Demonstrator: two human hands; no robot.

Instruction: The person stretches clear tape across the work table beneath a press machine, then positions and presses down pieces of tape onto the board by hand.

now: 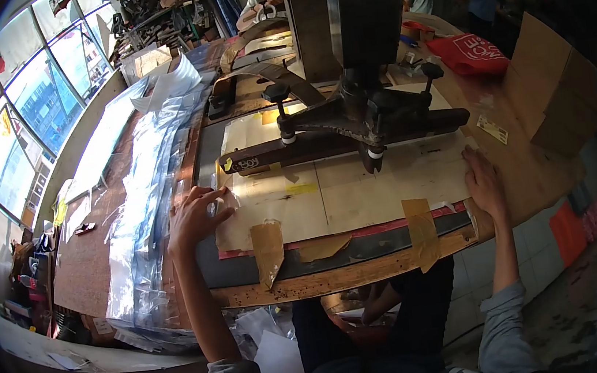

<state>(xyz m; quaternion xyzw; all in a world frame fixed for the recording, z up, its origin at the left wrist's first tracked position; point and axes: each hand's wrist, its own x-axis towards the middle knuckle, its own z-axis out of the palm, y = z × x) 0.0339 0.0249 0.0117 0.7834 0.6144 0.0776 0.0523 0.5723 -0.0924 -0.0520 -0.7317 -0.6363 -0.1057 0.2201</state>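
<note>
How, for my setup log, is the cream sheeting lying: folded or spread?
Spread: the cream sheeting lies flat between the left hand and the right hand.

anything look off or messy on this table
Yes: in front of the pale sheet, the middle tape piece looks ragged and lies crosswise, unlike the two outer strips. Plastic sheeting to the left is rumpled.

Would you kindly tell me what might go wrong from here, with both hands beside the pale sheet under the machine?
Pinched fingers: the left hand and right hand are near the ends of the dark metal bar, so lowering it might catch fingertips.

Shifting: brown tape strips cross the front edge of the pale sheet; if they loosened, it might slip.

Snagging: loose clear plastic lies near the left arm and might catch it.
</note>
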